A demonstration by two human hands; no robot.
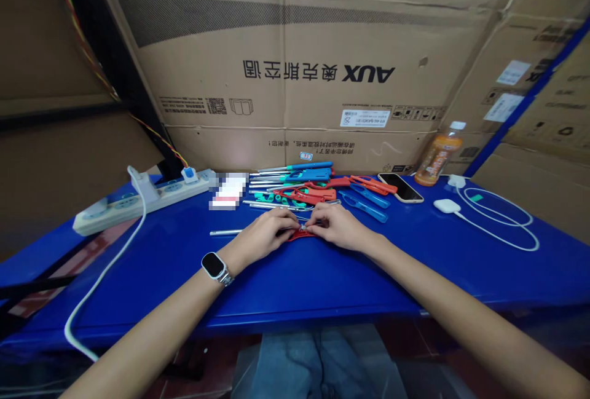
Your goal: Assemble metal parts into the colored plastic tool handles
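Note:
In the head view both hands meet over a red lighter handle (300,235) lying low on the table, mostly covered by fingers. My left hand (263,234) is closed, its fingertips on the handle's left part. My right hand (340,225) pinches at its right end, beside a small pale piece (303,227) too tiny to name. A metal lighter tube (225,233) sticks out left from behind my left hand; whether it joins the handle cannot be seen. Just beyond lies a pile of long-nosed lighters and parts, among them a blue lighter (313,174) and a red lighter (318,195).
A power strip (152,197) with plugs and a white cable stands at the left. To the right are blue handle shells (366,205), a phone (401,188), an orange drink bottle (437,156) and a white earphone case (446,206) with its cable. Cardboard (295,104) walls the back.

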